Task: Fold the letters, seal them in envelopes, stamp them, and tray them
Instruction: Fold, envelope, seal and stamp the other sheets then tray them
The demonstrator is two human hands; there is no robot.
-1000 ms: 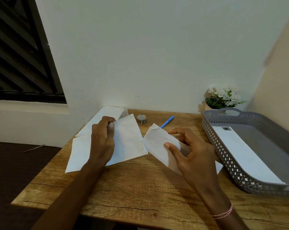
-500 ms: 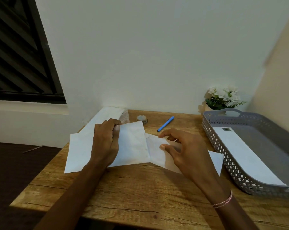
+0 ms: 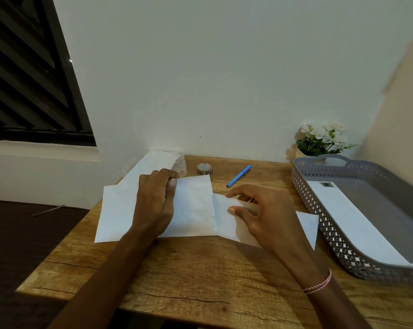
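Note:
A white envelope [image 3: 193, 210] lies across the middle of the wooden table [image 3: 200, 276]. My left hand [image 3: 156, 203] is curled over its left half and pinches its upper edge. A folded white letter [image 3: 226, 224] lies against the envelope's right end, and my right hand [image 3: 260, 217] holds it with thumb and fingers. The letter's right corner [image 3: 307, 226] sticks out past my right hand. A grey perforated tray [image 3: 319, 210] at the right holds one stamped envelope [image 3: 355, 222].
A stack of white paper in a plastic wrap [image 3: 153, 162] lies at the back left. A tape roll [image 3: 204, 168] and a blue pen [image 3: 238, 175] lie behind the envelope. A pot of white flowers [image 3: 319, 138] stands in the back corner. The table's left edge drops to a dark floor.
The letter has come down from a raised tilt to lie flat beside the envelope. My right hand has moved left and lowered with it. My left hand has stayed on the envelope.

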